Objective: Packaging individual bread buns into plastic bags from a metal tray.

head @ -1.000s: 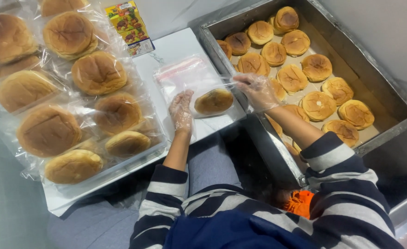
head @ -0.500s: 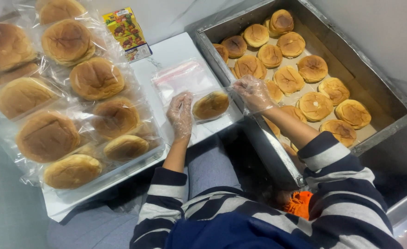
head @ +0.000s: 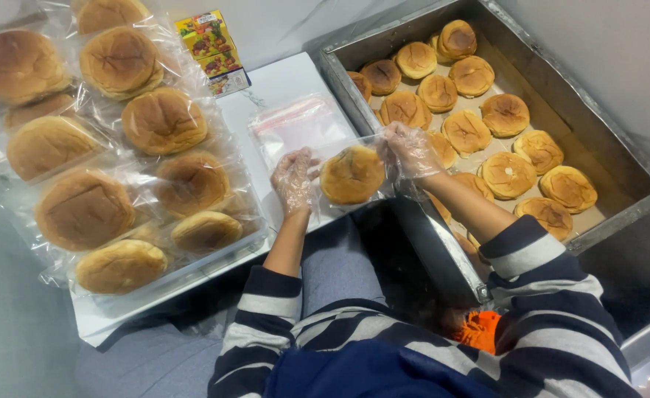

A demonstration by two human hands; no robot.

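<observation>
A round golden bun [head: 351,175] sits inside a clear plastic bag [head: 369,166] held between both hands over the white board's [head: 281,85] front edge. My left hand [head: 294,177], in a thin clear glove, grips the bag's left side. My right hand [head: 407,149], also gloved, holds the bag's right side beside the metal tray. Under the bag lies a stack of flat clear bags [head: 295,125].
A deep metal tray [head: 638,173] on the right holds several unwrapped buns [head: 505,173]. Several bagged buns [head: 163,121] are piled on the left of the white board. A small colourful carton [head: 211,40] lies at the far side.
The bagged bun has been lifted slightly and drawn toward the board's front edge, with both hands closing in on the bag's sides.
</observation>
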